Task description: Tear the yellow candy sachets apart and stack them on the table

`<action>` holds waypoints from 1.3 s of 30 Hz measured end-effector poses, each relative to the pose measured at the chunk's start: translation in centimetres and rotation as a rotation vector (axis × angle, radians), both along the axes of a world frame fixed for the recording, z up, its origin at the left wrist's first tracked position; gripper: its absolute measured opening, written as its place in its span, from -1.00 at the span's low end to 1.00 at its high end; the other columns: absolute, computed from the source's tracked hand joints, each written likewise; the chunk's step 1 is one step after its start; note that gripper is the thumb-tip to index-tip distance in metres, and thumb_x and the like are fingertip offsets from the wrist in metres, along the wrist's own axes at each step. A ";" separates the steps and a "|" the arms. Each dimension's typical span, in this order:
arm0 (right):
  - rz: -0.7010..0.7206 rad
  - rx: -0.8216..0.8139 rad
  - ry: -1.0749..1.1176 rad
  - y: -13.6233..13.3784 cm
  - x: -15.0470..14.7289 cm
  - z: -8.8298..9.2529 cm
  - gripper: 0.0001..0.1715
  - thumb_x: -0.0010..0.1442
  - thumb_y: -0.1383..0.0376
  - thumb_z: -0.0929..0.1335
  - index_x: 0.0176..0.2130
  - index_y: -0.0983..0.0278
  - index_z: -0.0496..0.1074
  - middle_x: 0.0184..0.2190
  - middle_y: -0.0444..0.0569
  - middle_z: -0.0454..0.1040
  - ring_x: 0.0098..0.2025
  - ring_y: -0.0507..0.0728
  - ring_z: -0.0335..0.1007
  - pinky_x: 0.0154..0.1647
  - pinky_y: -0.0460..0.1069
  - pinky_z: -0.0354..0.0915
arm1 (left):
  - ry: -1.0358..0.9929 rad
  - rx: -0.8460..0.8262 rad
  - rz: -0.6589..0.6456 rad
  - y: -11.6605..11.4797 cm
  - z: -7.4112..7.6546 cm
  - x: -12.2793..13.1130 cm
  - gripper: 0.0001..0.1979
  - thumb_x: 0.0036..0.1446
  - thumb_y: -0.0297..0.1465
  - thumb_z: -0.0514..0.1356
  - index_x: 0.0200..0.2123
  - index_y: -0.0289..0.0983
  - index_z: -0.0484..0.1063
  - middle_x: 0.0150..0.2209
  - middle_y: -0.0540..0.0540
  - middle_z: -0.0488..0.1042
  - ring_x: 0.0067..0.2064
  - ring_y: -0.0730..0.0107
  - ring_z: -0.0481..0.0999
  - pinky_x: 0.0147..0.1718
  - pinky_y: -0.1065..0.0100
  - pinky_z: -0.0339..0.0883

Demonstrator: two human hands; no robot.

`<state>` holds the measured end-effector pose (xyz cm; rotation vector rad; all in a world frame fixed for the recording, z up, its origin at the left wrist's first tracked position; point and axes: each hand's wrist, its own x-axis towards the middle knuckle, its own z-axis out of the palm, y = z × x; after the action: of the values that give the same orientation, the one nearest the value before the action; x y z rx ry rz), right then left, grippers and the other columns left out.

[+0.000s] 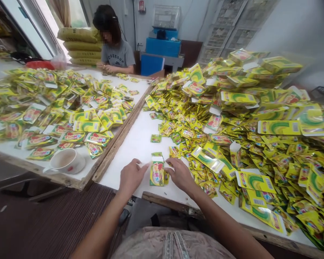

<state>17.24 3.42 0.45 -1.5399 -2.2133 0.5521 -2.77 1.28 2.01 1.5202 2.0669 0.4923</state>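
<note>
A small yellow-green carton (pixel 157 174) with a red and white print lies flat on the white table in front of me, its white end flap toward the far side. My left hand (pixel 131 178) is just left of it, thumb stretched toward the carton's edge and fingers loosely bent. On the other side, my right hand (pixel 180 174) has its thumb and forefinger apart close to the right edge; whether they touch it I cannot tell. Part of a yellow-green packet (pixel 166 177) shows beside the carton under my right thumb. A single sachet (pixel 156 138) lies farther up the table.
To the right rises a large heap of sachets (pixel 189 133) and cartons (pixel 279 127). Many cartons (pixel 70 136) cover the left table, with a white cup (pixel 66 161) near its edge. Wooden edging (pixel 124 133) divides the tables. A person (pixel 116 50) sits across.
</note>
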 end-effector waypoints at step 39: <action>-0.168 -0.372 0.650 0.5 -1.3 0.2 -0.76 0.00 0.14 0.37 -0.40 0.28 0.40 -0.41 -0.12 0.43 -0.31 0.06 0.34 -0.24 -0.04 0.22 | -0.661 0.018 -0.037 -1.1 -3.7 -1.7 -0.57 -0.19 -0.09 0.28 -0.30 -0.28 0.45 -0.61 0.05 0.47 -0.53 0.34 0.47 -0.56 0.42 0.26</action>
<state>15.93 3.90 0.70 -1.4182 -1.5305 1.2555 -4.46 0.20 -1.70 1.1849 1.5169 0.8640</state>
